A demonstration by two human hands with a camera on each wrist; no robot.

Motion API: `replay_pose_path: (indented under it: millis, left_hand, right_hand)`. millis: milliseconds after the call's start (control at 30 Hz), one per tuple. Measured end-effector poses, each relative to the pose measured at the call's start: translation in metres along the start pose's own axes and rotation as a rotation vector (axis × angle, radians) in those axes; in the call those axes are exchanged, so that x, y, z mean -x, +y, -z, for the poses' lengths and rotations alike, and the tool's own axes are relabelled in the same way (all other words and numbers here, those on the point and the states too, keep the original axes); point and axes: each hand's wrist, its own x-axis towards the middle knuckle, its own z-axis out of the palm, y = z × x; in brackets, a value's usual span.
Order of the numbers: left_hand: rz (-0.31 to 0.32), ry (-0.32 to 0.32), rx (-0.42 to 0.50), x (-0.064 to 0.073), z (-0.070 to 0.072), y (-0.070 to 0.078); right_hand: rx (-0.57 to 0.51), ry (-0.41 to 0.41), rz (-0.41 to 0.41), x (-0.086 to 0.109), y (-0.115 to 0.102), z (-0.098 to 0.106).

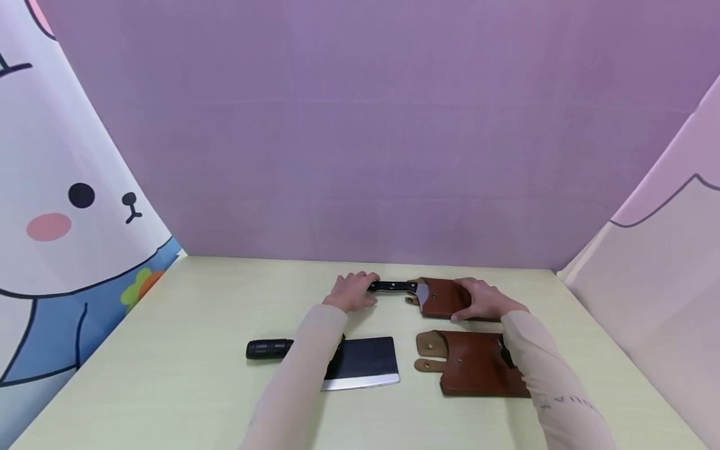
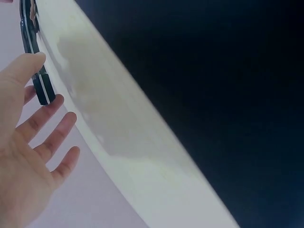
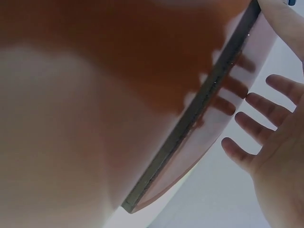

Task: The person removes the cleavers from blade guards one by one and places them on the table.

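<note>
In the head view my left hand (image 1: 353, 292) pinches the butt of a black riveted knife handle (image 1: 394, 286). The left wrist view shows the thumb on one side of that handle (image 2: 33, 52), the other fingers loosely spread. A strip of the knife's blade (image 1: 422, 294) shows at the mouth of a brown leather sheath (image 1: 444, 297); the rest is hidden inside. My right hand (image 1: 486, 299) spans the sheath's right part, thumb at the near edge. In the right wrist view its fingers look fairly straight, beside the sheath's edge (image 3: 190, 109).
Nearer me lies a larger cleaver (image 1: 365, 359) with a dark blade and black handle (image 1: 269, 349), partly behind my left sleeve. A second brown sheath (image 1: 478, 362), its straps unfastened, lies under my right forearm. A purple cloth wall (image 1: 360, 156) stands behind the pale table (image 1: 197, 350).
</note>
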Motion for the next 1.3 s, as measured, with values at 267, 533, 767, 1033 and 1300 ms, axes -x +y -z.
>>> replay_pose_path:
  millis: [267, 533, 767, 1033, 1300]
  left_hand:
    - [-0.003, -0.004, 0.004, -0.004, -0.005, 0.0]
    - [-0.019, -0.011, 0.004, -0.011, -0.009, 0.003]
    - [-0.016, -0.012, -0.033, -0.016, -0.013, 0.005]
    - [0.014, 0.013, -0.096, -0.021, -0.015, 0.007]
    - [0.025, 0.047, -0.119, -0.018, -0.013, 0.012]
  right_hand:
    - [0.034, -0.032, 0.007, -0.004, -0.001, 0.002]
    - [0.049, -0.064, 0.013, -0.008, -0.001, 0.006]
    - [0.039, -0.113, -0.016, -0.015, 0.0, 0.005]
    - [0.005, -0.142, -0.005, -0.019, -0.007, 0.008]
    - [-0.043, -0.154, 0.019, -0.022, -0.003, 0.006]
